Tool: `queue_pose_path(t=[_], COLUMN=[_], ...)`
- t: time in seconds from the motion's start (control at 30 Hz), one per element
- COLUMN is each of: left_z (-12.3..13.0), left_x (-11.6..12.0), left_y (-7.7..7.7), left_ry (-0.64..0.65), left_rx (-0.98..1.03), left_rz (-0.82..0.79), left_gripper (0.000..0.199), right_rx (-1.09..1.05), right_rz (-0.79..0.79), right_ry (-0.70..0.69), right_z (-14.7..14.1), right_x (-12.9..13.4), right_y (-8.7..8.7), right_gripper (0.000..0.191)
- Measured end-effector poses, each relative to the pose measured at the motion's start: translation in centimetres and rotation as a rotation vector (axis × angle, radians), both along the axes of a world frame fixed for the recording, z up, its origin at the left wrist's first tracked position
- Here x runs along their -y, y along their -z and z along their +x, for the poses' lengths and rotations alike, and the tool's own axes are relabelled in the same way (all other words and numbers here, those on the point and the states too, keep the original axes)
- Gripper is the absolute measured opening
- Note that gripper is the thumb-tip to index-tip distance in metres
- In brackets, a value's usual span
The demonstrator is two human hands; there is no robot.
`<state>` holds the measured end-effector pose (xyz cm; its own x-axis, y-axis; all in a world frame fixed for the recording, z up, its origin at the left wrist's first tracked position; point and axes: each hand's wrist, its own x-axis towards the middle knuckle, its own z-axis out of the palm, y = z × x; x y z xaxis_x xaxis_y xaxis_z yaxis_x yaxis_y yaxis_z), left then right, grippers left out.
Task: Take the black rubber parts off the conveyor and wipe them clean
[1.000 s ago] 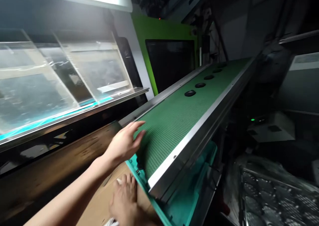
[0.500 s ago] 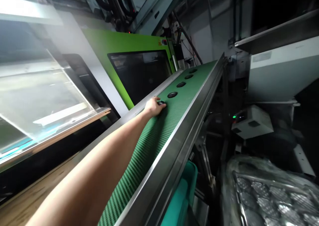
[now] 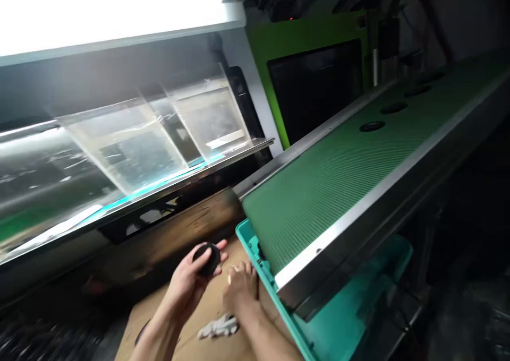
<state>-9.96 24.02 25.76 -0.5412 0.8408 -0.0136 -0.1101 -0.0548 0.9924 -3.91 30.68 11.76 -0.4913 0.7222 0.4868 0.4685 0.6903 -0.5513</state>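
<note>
A round black disc is held in my left hand, the thumb across its face and the fingertips past its far edge. Just right of it, my right hand is low over the brown work surface, beside the teal bin. Its fingers look curled together, and what they hold, if anything, is hidden. A crumpled whitish item lies on the surface between my forearms. Several black discs, the nearest among them, sit in a line on the green conveyor belt.
The teal bin stands under the belt's near end, with the metal side rail above it. A machine with clear panels and a ledge runs along the left. A green machine front with a dark window stands behind.
The view has swung left and down. My left hand has moved from the belt to above the work surface, with a black disc in it. My right hand has come into view.
</note>
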Motion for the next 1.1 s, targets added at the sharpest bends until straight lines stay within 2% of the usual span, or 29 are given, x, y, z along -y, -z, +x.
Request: queue_pose_path(t=[0.07, 0.13, 0.17, 0.23, 0.3, 0.37, 0.47, 0.53, 0.63, 0.77, 0.87, 1.0, 1.1], left_z=[-2.2, -3.9, -4.5, -5.5, -6.0, -6.0, -5.7, -5.7, -5.8, -5.9, -6.2, -6.5, -6.4], left_x=[5.3, 8.9, 10.0, 11.3, 11.8, 12.0, 12.3, 12.4, 12.3, 12.0, 11.9, 12.0, 12.0], left_y=[4.5, 8.5, 10.3, 12.9, 14.3, 14.7, 14.2, 13.8, 13.6, 13.9, 14.1, 14.2, 14.0], left_ry=[-0.152, -0.253, -0.278, -0.283, -0.236, -0.156, -0.072, -0.067, -0.073, -0.076, -0.060, -0.111, -0.087], left_rx=[0.132, 0.317, 0.417, 0.595, 0.712, 0.783, 0.841, 0.877, 0.921, 0.929, 0.933, 0.895, 0.915], left_rz=[-0.009, 0.023, 0.054, 0.133, 0.203, 0.247, 0.295, 0.299, 0.290, 0.306, 0.289, 0.308, 0.285], left_gripper=[0.026, 0.019, 0.017, 0.025, 0.030, 0.030, 0.033, 0.035, 0.038, 0.036, 0.036, 0.040, 0.044], right_rx=[0.019, -0.039, -0.097, -0.201, -0.212, -0.141, -0.041, 0.008, 0.065, 0.097, 0.117, 0.123, 0.149], right_rz=[-0.097, -0.140, -0.138, -0.113, -0.054, 0.013, 0.061, 0.102, 0.187, 0.163, 0.212, 0.183, 0.220], right_ry=[0.033, 0.003, -0.043, -0.186, -0.335, -0.417, -0.373, -0.360, -0.420, -0.301, -0.360, -0.262, -0.306], right_z=[-0.4, -0.8, -1.1, -2.1, -3.0, -3.5, -3.8, -3.7, -3.7, -3.9, -3.9, -3.8, -3.7], right_x=[0.9, 2.1, 3.0, 5.7, 8.8, 11.5, 13.2, 13.1, 12.8, 12.8, 13.1, 13.4, 13.4], right_y=[-0.3, -0.9, -1.2, -1.3, -0.8, -0.3, -0.2, -0.5, -0.7, -0.2, 0.2, 0.1, 0.0], right_gripper=[0.022, 0.025, 0.029, 0.035, 0.035, 0.031, 0.032, 0.036, 0.039, 0.039, 0.040, 0.040, 0.041])
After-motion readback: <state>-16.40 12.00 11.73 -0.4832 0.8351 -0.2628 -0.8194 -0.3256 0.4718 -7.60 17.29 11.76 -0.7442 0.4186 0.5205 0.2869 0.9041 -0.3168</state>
